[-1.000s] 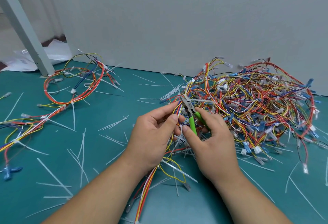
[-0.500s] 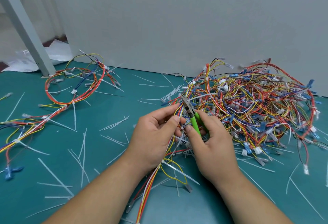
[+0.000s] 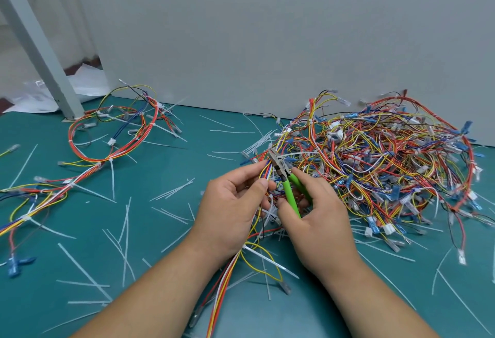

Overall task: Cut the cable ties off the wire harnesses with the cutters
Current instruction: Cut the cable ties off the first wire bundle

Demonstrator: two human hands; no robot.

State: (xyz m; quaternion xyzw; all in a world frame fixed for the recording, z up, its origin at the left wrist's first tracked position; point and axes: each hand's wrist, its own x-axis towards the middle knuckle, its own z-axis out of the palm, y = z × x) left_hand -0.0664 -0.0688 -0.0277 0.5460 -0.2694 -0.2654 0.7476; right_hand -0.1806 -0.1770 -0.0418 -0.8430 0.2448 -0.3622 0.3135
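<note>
Cutters (image 3: 290,193): green-handled, gripped in the right hand (image 3: 321,220), whose fingers curl round the handles. The nose points up and away at the wires just beyond the left fingertips. The jaws look nearly closed, though the nose is too small to be sure.
Left hand (image 3: 233,203): pinches the held harness (image 3: 263,173) between thumb and forefinger; its wires trail down between the wrists.
Done: many white tie offcuts (image 3: 126,220) lie scattered over the teal mat (image 3: 171,166).
Left: the looped harness (image 3: 112,137) on the left wears ties with long tails. The big tangled pile (image 3: 388,163) lies just beyond the right hand.
Progress: I judge it partway, with much bundling yet to cut.
</note>
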